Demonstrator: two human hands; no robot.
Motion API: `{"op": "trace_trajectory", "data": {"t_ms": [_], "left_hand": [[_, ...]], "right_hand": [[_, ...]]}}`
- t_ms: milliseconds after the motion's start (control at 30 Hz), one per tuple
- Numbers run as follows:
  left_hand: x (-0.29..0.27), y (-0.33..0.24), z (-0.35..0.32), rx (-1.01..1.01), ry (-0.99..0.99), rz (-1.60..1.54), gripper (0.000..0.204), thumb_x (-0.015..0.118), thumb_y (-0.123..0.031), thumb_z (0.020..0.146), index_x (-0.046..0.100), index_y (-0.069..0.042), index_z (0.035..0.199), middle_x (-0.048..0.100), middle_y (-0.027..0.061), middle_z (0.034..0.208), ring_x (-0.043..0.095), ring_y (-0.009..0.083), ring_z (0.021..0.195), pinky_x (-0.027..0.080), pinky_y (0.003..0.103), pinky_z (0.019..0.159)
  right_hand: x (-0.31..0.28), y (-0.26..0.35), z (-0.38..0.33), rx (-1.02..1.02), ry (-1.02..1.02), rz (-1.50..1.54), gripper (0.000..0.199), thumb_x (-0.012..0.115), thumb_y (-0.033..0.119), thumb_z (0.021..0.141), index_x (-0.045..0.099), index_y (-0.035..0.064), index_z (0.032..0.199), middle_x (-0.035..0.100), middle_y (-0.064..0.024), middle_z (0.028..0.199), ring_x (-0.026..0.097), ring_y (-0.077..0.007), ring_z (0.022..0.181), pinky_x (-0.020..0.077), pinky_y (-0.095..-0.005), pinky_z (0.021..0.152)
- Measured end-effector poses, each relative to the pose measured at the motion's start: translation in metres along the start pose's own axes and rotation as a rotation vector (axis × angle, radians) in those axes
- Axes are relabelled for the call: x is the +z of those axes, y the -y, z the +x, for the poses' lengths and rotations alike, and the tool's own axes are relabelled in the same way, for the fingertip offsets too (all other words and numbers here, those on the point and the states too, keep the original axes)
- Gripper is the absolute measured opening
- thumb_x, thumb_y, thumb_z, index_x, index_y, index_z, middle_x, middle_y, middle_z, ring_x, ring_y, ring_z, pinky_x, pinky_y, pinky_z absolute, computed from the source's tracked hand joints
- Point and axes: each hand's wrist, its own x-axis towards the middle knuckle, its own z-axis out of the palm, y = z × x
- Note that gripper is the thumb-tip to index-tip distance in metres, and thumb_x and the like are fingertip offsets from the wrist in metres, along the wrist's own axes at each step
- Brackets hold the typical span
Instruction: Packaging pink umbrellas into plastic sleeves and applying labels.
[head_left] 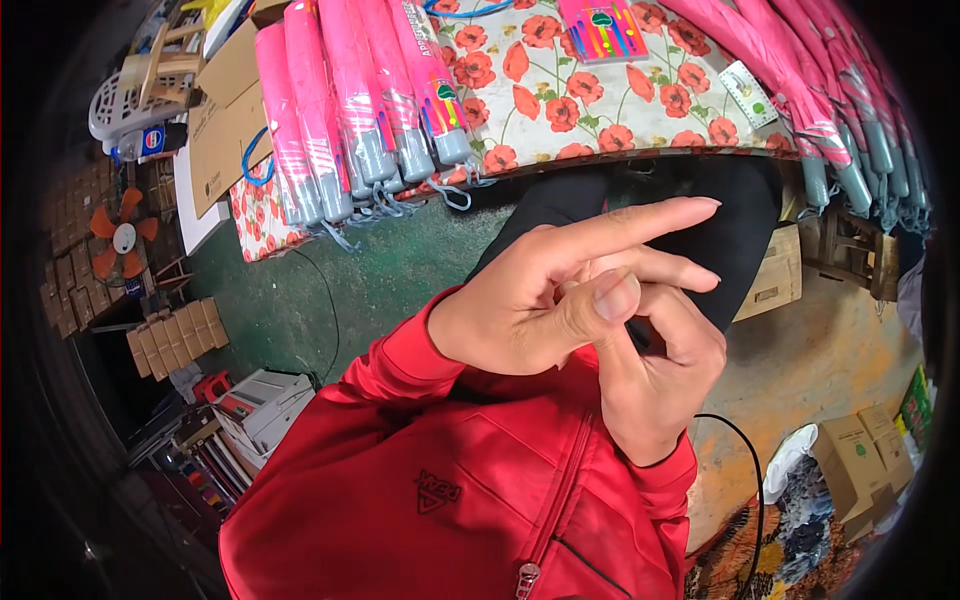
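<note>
My hands meet in front of my lap, below the table's near edge. My left hand (545, 290) points to the right, index and middle fingers stretched out, its thumb laid across toward the other hand. Curled fingers mark my right hand (665, 375), which touches the left one; their tips are partly hidden behind the left thumb, and whether anything small lies between them I cannot tell. Beyond the hands is a table with a poppy-print cloth (620, 115). Pink folded umbrellas (345, 90) with grey handles and cord loops lie along its left side.
More pink umbrellas (800, 70) hang over the table's right edge. On the cloth are a pink printed card (603, 30) and a small white card (748, 95). Cardboard (228, 130) and an orange-bladed fan (123, 238) stand left. An open carton (862, 455) is lower right.
</note>
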Motion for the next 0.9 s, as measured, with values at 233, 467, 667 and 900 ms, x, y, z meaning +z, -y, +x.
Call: {"op": "trace_trajectory", "data": {"t_ms": [233,467,667,900], "left_hand": [[0.002,-0.02,0.004,-0.097,-0.061,-0.282,0.063,0.049,-0.037,0.106,0.034,0.002,0.153,0.063,0.0266,0.13,0.057,0.0076,0.053,0.042,0.015,0.046],[-0.01,-0.023,0.006,-0.123,0.141,-0.804,0.084,0.044,-0.058,0.102,0.024,0.004,0.155,0.055,0.0324,0.137,0.05,0.0054,0.043,0.038,0.013,0.036],[-0.005,-0.026,0.004,-0.117,0.183,-0.607,0.094,0.038,-0.068,0.099,0.022,0.005,0.155,0.052,0.0342,0.139,0.048,0.0061,0.041,0.037,0.013,0.034],[0.003,-0.018,0.006,-0.258,0.071,0.038,0.108,0.033,-0.079,0.092,0.028,0.01,0.152,0.049,0.0309,0.145,0.053,0.0063,0.056,0.037,0.014,0.043]], "right_hand": [[-0.005,-0.014,0.003,0.081,-0.313,0.332,0.017,0.068,-0.007,0.082,0.068,-0.0053,0.099,0.071,-0.0116,0.087,0.061,-0.0173,0.07,0.0482,-0.026,0.065],[-0.026,-0.025,-0.007,0.164,0.033,0.256,0.022,0.063,-0.006,0.087,0.064,-0.0075,0.109,0.069,-0.015,0.098,0.062,-0.0183,0.077,0.0495,-0.0268,0.071],[-0.017,-0.013,0.008,-0.032,0.07,0.236,0.02,0.061,-0.005,0.088,0.065,-0.008,0.107,0.069,-0.015,0.097,0.06,-0.0181,0.07,0.0481,-0.026,0.066],[-0.012,-0.013,0.006,0.021,0.263,0.154,0.019,0.062,-0.007,0.086,0.068,-0.0072,0.104,0.07,-0.0148,0.096,0.061,-0.0194,0.065,0.0462,-0.0252,0.06]]}}
